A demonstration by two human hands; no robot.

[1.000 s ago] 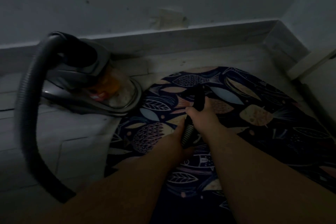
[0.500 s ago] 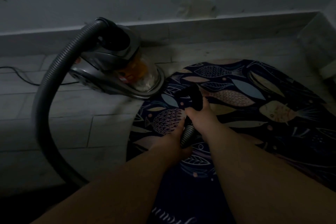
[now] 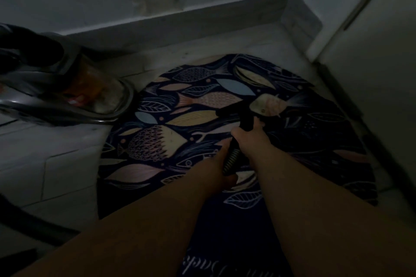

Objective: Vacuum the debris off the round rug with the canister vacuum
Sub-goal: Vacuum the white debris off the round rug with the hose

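I see round rug (image 3: 202, 108), fish print, flat on tile floor (image 3: 56, 164), centre-right. Canister vacuum (image 3: 45, 96) far left, just beside rug edge; its clear bin (image 3: 96, 92) holds orange insert and pale fluff. Right hand (image 3: 249, 141) grips black nozzle (image 3: 238, 112); left hand (image 3: 216, 171) wraps ribbed hose (image 3: 230, 161), nearer me. Versus half second ago: nozzle now further right, at pale fish; vacuum cut by left edge.

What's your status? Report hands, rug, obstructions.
Both gripping: left hand on hose, right hand on nozzle. Nozzle over rug middle; debris too dark to see. Vacuum crowds rug's left edge.
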